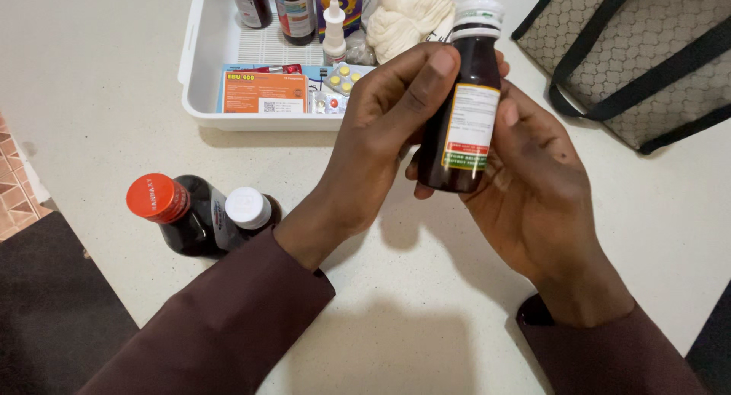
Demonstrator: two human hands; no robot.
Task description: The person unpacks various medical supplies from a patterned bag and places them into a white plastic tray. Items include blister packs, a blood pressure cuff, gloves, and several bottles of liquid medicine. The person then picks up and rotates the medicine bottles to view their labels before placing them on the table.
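Both hands hold one dark brown medicine bottle with a white cap and a white label, upright above the pale counter. My left hand wraps its left side, thumb pressed on the bottle's upper part. My right hand cradles it from the right and behind, fingers along the label. Both sleeves are maroon.
A white tray at the back holds dark bottles, a white nasal spray, an orange box, blister packs and a cotton roll. Two dark bottles stand at the left: one with an orange cap, one white-capped. A patterned bag lies right.
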